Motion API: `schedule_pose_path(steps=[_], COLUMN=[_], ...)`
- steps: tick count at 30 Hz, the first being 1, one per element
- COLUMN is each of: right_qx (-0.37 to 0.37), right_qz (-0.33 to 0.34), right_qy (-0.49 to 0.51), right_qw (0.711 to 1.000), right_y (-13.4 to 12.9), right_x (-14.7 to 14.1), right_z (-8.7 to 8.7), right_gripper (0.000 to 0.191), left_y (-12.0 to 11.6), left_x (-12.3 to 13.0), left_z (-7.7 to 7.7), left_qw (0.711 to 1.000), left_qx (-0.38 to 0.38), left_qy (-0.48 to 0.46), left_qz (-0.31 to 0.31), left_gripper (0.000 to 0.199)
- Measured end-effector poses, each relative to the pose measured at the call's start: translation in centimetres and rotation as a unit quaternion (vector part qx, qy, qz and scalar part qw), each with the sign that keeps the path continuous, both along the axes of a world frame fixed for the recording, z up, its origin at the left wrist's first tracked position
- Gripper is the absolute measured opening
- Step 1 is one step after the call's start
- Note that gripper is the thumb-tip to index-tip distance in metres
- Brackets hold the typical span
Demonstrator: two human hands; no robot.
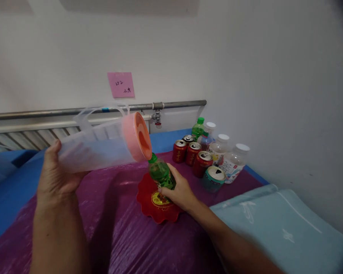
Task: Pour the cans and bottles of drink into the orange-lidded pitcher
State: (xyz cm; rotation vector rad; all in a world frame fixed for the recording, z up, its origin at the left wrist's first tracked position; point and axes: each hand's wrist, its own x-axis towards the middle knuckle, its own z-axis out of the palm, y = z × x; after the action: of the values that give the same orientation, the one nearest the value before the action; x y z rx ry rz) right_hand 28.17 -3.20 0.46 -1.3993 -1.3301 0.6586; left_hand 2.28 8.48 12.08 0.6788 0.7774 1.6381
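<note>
The left hand's (58, 182) fingers grip the pitcher (95, 150) near its base, tipping its lid (131, 137) toward the green bottle (161, 173), which the right hand's (180, 190) fingers clasp steady above the red tray (148, 207), within its scalloped edge.

A translucent, coral-lidded pitcher (100, 146) tilts sideways beside a leaning green bottle (162, 173).

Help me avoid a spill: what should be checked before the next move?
1. Left hand gripping the translucent pitcher: ok.
2. Right hand gripping the green plastic bottle: ok.
3. Orange lid on the pitcher: ok.
4. Bottle uncapped: cannot tell.
5. Bottle's base resting on the red scalloped dish: cannot tell, hidden.
6. Red drink cans clear of both hands: ok.
</note>
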Motion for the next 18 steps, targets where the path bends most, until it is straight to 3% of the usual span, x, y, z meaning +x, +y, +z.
schedule_pose_path(steps=[14, 18], right_qx=[0.007, 0.014], right_qz=[0.003, 0.0], right_qy=[0.004, 0.009], right_qw=[1.0, 1.0], right_y=[-0.1, -0.11], right_x=[0.02, -0.03], right_z=[-0.06, 0.03], right_gripper=[0.081, 0.082], left_y=[0.0, -0.17], left_x=[-0.21, -0.13], left_z=[-0.42, -0.45], left_qw=[0.998, 0.993], left_qx=[0.016, 0.024], left_qy=[0.033, 0.052], left_qz=[-0.056, -0.102], left_gripper=[0.042, 0.053])
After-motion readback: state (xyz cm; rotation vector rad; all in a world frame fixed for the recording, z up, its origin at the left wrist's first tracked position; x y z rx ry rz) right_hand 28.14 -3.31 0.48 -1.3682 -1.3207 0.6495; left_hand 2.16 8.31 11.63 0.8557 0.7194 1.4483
